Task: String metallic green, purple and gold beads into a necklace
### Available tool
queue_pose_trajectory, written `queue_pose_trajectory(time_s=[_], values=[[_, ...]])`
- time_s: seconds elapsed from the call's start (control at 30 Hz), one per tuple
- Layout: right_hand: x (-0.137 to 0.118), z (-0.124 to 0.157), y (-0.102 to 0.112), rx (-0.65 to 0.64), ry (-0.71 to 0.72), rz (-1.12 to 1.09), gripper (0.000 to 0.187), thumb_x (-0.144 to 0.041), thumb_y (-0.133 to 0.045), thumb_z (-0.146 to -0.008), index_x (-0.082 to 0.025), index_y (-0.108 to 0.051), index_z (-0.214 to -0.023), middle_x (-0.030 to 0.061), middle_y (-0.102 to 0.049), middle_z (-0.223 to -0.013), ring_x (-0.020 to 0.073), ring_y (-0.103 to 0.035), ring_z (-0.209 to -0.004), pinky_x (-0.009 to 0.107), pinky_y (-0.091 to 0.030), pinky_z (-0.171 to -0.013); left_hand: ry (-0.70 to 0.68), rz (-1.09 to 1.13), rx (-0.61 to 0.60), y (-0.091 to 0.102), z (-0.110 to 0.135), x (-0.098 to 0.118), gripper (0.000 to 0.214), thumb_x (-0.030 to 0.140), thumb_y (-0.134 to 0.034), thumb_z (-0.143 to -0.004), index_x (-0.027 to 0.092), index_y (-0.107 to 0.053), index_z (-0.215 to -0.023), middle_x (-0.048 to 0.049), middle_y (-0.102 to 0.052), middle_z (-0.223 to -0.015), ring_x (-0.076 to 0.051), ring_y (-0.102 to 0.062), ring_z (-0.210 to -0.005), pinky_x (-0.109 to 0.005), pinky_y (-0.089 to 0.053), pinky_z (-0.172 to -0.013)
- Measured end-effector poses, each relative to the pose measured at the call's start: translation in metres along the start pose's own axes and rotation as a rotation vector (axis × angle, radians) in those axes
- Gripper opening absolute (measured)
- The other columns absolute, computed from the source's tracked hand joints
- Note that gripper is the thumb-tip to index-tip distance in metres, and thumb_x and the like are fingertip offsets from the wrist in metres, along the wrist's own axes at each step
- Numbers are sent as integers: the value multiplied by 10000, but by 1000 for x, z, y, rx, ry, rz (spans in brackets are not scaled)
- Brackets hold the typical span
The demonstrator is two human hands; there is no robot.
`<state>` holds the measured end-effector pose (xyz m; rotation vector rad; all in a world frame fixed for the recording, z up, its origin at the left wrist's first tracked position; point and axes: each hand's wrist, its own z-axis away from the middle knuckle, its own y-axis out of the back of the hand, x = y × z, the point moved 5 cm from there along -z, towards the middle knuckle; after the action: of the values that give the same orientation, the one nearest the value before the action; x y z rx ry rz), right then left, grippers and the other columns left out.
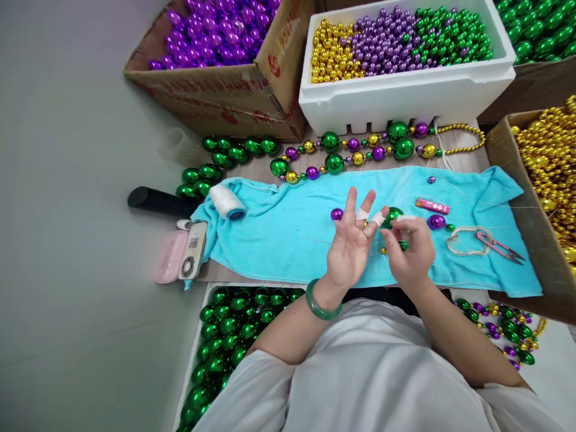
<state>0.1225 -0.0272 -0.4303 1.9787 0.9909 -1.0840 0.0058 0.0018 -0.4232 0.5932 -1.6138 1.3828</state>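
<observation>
My left hand [353,240] is raised over the turquoise towel [288,231], palm up, with two fingers taped; its thumb and forefinger pinch a large green bead [392,216] while the other fingers spread. My right hand [407,252] curls beside it, fingers closed around the same green bead and a thin thread with small beads. A purple bead [336,214] lies just left of my left hand. Another purple bead [436,222] with a small green one lies to the right.
A finished bead string [360,150] lies behind the towel. Thread spool [227,203], pink lighter [432,206] and snips [499,246] rest on the towel. A white foam box [405,90] and cardboard boxes [225,90] of beads surround it. A green bead tray [225,336] sits near left.
</observation>
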Motion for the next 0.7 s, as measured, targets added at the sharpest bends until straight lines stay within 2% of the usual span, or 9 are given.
queue_pose_trajectory(time_s=[0.07, 0.1, 0.2, 0.3, 0.4, 0.47, 0.53, 0.63, 0.7], values=[[-13, 4, -2, -56, 236, 207, 92, -166, -624, -857, -224, -596, -923, 47, -660, -826, 160, -610, -714, 302, -501, -628, -71, -129, -38, -2, 1, 0, 769, 785, -197, -856, 409, -205, -1527, -17, -310, -1592, -244, -553, -1274, -430, -431, -1079], [-17, 5, -4, -92, 304, 267, 107, -143, -601, -867, -224, -605, -936, 48, -670, -805, 165, -620, -717, 305, -498, -637, -109, -183, -63, -3, 2, 1, 797, 803, -172, -835, 415, -170, -1532, -13, -288, -1601, -249, -517, -1314, -441, -407, -1107], [-22, 2, -5, -124, 364, 360, 142, -112, -557, -883, -214, -609, -968, 45, -676, -776, 165, -632, -721, 293, -481, -640, -204, -283, -146, -6, 5, 0, 839, 823, -176, -805, 424, -102, -1539, -11, -245, -1617, -263, -402, -1411, -470, -352, -1157], [-25, -2, -5, -97, 383, 447, 122, -102, -549, -874, -208, -592, -917, 30, -651, -725, 150, -606, -669, 278, -449, -602, -221, -309, -186, -7, 9, -3, 887, 832, -228, -789, 402, -73, -1549, -28, -220, -1625, -285, -341, -1447, -473, -349, -1157], [-29, -3, -7, -78, 475, 527, 134, -82, -542, -846, -215, -564, -842, 18, -625, -683, 147, -576, -637, 277, -434, -590, -191, -275, -173, -6, 11, -5, 912, 842, -215, -783, 373, -91, -1556, -41, -235, -1620, -287, -380, -1424, -462, -371, -1146], [-31, -2, -8, -111, 551, 511, 150, -66, -543, -829, -215, -562, -834, 16, -620, -672, 152, -572, -637, 279, -440, -595, -139, -214, -141, -4, 9, -4, 859, 817, -210, -820, 375, -122, -1553, -42, -251, -1614, -271, -454, -1373, -455, -388, -1139], [-31, -2, -7, -164, 549, 409, 155, -64, -556, -829, -211, -579, -873, 17, -636, -699, 144, -574, -630, 271, -449, -585, -73, -145, -93, -1, 6, -2, 747, 721, -322, -893, 396, -144, -1543, -35, -257, -1613, -242, -530, -1304, -442, -412, -1126], [-26, -7, -1, -181, 386, 257, 139, -93, -566, -861, -216, -602, -914, 10, -654, -743, 123, -569, -611, 259, -458, -569, -9, -112, -11, 4, 0, 1, 715, 447, -550, -919, 434, -169, -1523, -16, -279, -1604, -192, -605, -1208, -409, -434, -1112], [-22, -10, 4, -140, 291, 230, 117, -115, -567, -876, -222, -609, -895, 3, -646, -727, 123, -560, -601, 264, -460, -564, 6, -131, 16, 4, -1, 2, 735, 333, -586, -904, 453, -191, -1513, -6, -317, -1588, -166, -633, -1163, -388, -442, -1105]])
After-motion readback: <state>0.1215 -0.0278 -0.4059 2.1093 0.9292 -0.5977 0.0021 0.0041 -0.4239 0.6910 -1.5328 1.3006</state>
